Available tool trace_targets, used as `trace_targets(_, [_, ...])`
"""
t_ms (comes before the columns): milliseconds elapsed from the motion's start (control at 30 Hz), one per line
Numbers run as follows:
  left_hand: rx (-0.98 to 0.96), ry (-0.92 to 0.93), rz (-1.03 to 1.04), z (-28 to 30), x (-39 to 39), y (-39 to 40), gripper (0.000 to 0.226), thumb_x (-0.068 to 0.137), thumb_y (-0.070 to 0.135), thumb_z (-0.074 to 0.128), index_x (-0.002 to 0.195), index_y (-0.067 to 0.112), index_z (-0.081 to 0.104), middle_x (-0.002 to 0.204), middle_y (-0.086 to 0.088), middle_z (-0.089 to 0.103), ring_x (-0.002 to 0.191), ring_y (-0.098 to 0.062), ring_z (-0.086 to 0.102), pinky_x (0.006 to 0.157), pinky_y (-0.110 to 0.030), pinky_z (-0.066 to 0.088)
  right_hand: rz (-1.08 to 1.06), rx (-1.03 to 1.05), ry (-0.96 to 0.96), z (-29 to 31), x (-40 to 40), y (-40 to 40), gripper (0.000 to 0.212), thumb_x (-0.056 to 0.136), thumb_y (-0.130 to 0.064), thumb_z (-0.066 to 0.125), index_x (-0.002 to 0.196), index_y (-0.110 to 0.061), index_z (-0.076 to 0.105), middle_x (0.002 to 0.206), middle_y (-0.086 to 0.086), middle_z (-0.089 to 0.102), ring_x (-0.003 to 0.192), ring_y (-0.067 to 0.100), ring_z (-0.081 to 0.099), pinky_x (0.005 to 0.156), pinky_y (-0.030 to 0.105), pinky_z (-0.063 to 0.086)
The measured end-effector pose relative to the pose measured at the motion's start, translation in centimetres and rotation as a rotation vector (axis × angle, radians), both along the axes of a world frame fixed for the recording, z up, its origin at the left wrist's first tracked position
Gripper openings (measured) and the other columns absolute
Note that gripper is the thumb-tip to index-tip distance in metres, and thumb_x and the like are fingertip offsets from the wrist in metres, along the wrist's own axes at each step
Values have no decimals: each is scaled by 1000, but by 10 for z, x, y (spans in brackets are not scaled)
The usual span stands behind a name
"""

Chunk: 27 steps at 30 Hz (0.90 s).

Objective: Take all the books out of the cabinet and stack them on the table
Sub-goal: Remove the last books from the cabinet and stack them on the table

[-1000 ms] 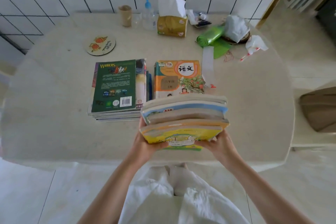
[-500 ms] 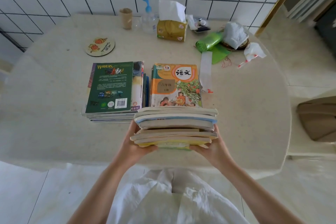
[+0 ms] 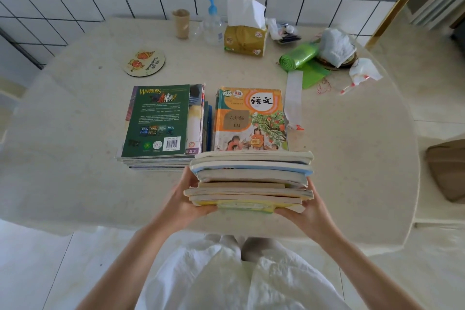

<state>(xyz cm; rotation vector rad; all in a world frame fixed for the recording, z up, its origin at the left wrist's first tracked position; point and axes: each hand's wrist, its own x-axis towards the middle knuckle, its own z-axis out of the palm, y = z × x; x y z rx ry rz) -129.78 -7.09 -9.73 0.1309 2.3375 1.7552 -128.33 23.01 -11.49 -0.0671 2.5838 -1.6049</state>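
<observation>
Landmark: green Warriors book (image 3: pixel 158 119), lying cover-up on top of the left pile on the table (image 3: pixel 75 121).
Left pile: several books stacked flat under the green Warriors book; edges of lower books stick out to its right and toward the person.
Language textbook (image 3: pixel 250 119): just right of the green Warriors book, flat, orange and green cover with a tree picture; a narrow gap separates the two piles.
Held stack (image 3: pixel 250 180): a bundle of thin books, spines and page edges facing the person, nearer to the person than the green Warriors book and to its right; its far edge overlaps the near edge of the language textbook in view. Whether it rests on the table cannot be told.
Left hand (image 3: pixel 187 199): grips the left end of the held stack, thumb up along the side, fingers curled beneath.
Right hand (image 3: pixel 305 209): grips the right end of the held stack, fingers curled under it.
Coaster (image 3: pixel 144 62): round, beyond the green Warriors book, slightly left.
Tissue pack (image 3: pixel 245 39): well beyond the green Warriors book, to the right, near the tiled wall; a white tissue stands up from it.
Pump bottle (image 3: pixel 212 22): just left of the tissue pack.
Green bag roll (image 3: pixel 298 56): far right of the green Warriors book, beyond the language textbook.
</observation>
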Motion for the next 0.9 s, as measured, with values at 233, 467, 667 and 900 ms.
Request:
trace_targets(233, [-20,-36,100,2,9,4,62,61,57,81,116,54,52,107,24,68,99,-3,66,85,-24,54,28,78,-78,6,1,-3,80,69,-58,72,132,-13,49,118,-32,55,106,-7,57,89,25,49])
trace_targets(467, [73,-229,180,15,11,11,65,51,-9,89,102,25,68,94,-6,75,86,-13,72,69,-21,57,50,6,-184,29,1,1,63,69,-54,74,125,-39,49,116,-29,61,108,-4,58,92,24,50])
trace_targets(667, [112,-342,184,41,-3,18,51,52,4,91,93,28,73,96,2,76,90,-15,71,75,-26,55,125,-159,-356,58,-27,15,75,60,-40,87,120,-39,44,111,-16,67,104,10,64,89,23,52])
trace_targets(900, [350,-473,279,77,-49,36,49,61,13,82,108,15,69,105,-6,75,100,-27,71,89,-46,53,79,-343,-506,88,-86,21,83,46,-59,85,118,-31,54,119,11,65,105,27,67,89,48,53])
